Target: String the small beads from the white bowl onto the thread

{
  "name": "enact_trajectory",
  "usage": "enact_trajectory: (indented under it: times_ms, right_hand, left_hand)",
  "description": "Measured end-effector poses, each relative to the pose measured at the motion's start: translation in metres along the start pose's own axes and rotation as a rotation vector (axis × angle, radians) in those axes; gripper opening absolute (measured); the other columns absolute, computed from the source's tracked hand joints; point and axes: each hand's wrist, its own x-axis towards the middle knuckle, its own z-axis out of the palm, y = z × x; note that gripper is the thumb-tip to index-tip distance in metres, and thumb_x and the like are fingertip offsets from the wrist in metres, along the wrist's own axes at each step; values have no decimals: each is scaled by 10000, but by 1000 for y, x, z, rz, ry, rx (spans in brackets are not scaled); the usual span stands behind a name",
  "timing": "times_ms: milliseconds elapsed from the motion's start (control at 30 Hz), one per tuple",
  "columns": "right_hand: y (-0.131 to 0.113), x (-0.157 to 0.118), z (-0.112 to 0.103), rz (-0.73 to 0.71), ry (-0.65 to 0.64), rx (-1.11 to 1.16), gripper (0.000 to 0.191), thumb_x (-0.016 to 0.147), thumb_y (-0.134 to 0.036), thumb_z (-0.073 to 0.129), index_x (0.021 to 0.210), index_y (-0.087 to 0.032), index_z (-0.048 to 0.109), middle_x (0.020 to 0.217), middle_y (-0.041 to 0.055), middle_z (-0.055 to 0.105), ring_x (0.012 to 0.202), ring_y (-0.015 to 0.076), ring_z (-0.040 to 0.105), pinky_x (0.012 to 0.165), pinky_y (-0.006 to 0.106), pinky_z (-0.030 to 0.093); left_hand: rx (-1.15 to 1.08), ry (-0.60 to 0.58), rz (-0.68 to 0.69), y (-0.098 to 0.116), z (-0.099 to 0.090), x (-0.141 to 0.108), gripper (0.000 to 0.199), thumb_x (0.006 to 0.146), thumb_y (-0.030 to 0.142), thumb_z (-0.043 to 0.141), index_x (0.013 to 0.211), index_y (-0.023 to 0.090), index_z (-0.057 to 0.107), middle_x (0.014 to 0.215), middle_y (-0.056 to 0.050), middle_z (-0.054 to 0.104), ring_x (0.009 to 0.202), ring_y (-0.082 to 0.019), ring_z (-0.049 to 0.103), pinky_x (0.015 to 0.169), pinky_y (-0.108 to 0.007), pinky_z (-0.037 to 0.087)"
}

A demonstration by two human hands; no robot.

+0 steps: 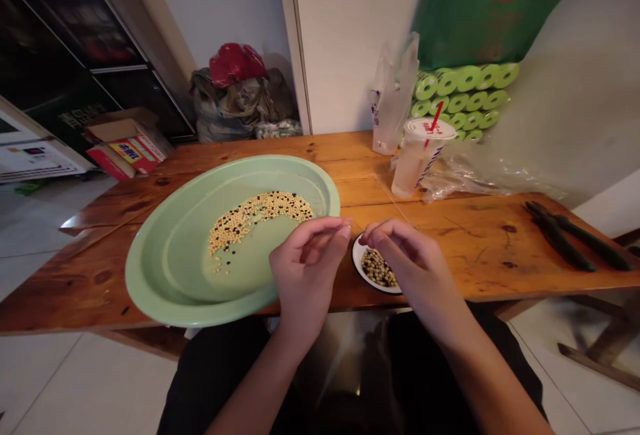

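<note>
A wide green basin (190,275) on the wooden bench holds pale yellow and black beads in a curved band. To its right is a small white bowl with a dark rim (358,263), holding similar beads. My left hand (310,262) is over the basin's right edge, thumb and index fingertip pinched together; what is between them is too small to name. My right hand (410,255) hovers over the bowl and partly covers it, its thumb and fingertips together. Whether it holds anything is hidden.
On the wooden bench (480,242) stand a lidded cup with a red straw (413,162) and a plastic bag (393,102). Black-handled pliers (570,238) lie at the right end. Green rolls (460,98) are stacked behind.
</note>
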Motion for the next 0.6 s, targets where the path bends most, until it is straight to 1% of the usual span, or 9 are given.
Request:
enact_trajectory:
  times_ms: [67,167,300,467,600]
  right_hand:
    - [-4,-4,1,-48,-4,29,218,890,-288,564,687,-213,591,759,20,643,783,176,608,736,287,452]
    - [-5,-9,2,-114,-22,43,206,905,-230,564,701,-212,591,790,16,628,796,161,591,750,271,445]
    - [-4,-12,3,-147,-45,38,179,930,-198,549,761,-218,603,830,17,630,819,161,592,769,276,450]
    - [-4,-13,3,-176,0,57,188,931,-179,550,754,-219,600,812,13,627,806,161,589,758,279,452]
    - [-6,-15,3,-197,-17,61,197,945,-177,534,762,-221,593,830,9,626,819,155,590,762,270,455]
  left_hand:
    - [11,2,23,2,-3,-1,84,776,123,758,836,177,735,809,-3,795,771,-141,758,733,-212,614]
    - [12,-25,52,4,-7,-1,100,781,107,753,845,183,740,822,-4,791,780,-141,755,751,-226,617]
    - [-54,-82,86,2,-8,-1,139,783,81,746,851,202,749,857,-3,776,809,-143,746,786,-251,612]
    - [-210,-171,44,0,-11,1,206,791,43,731,866,233,760,891,4,758,846,-146,737,806,-265,600]
    - [-223,-215,62,1,-13,2,250,797,15,715,870,247,770,903,8,751,856,-138,723,808,-261,584]
